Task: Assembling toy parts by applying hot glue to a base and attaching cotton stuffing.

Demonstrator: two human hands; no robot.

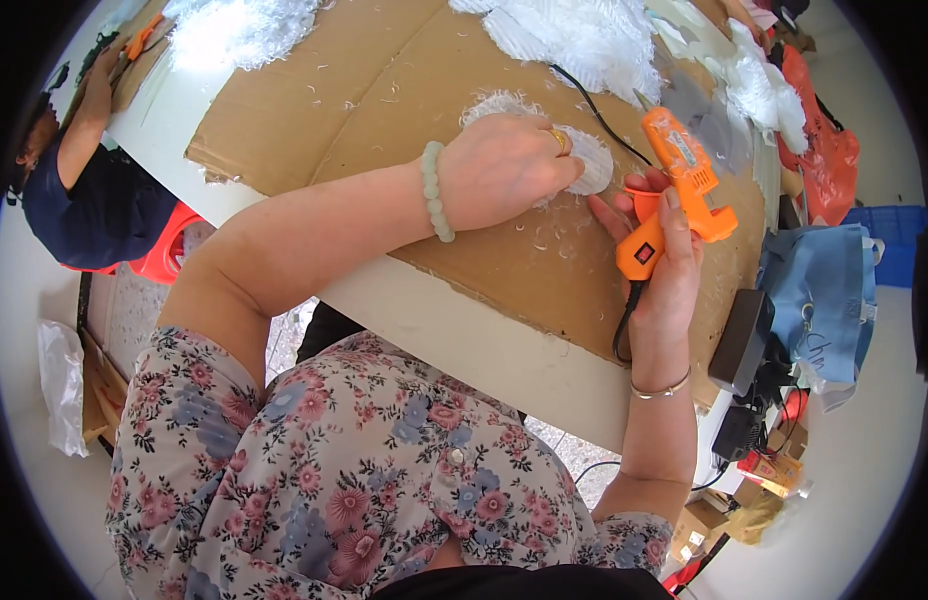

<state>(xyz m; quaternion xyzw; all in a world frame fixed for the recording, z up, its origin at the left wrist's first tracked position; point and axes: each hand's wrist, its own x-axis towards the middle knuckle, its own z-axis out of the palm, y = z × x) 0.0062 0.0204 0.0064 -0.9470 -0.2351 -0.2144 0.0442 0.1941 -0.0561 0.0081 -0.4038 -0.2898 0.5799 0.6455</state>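
An orange hot glue gun is gripped in my right hand, its nozzle tilted up and away from me. Fingers curl round the trigger and handle, and a black cord hangs from the handle's base. My left hand, wearing a pale bead bracelet, is bent over a small white feathery piece lying on the cardboard sheet. Its fingers close on that piece and hide much of it. The nozzle points away from the piece, and the two hands are close but apart.
White feathery heaps lie along the far side, with another heap at far left. Black cable crosses the cardboard. A black box and blue bag stand at right. Another person works at the left.
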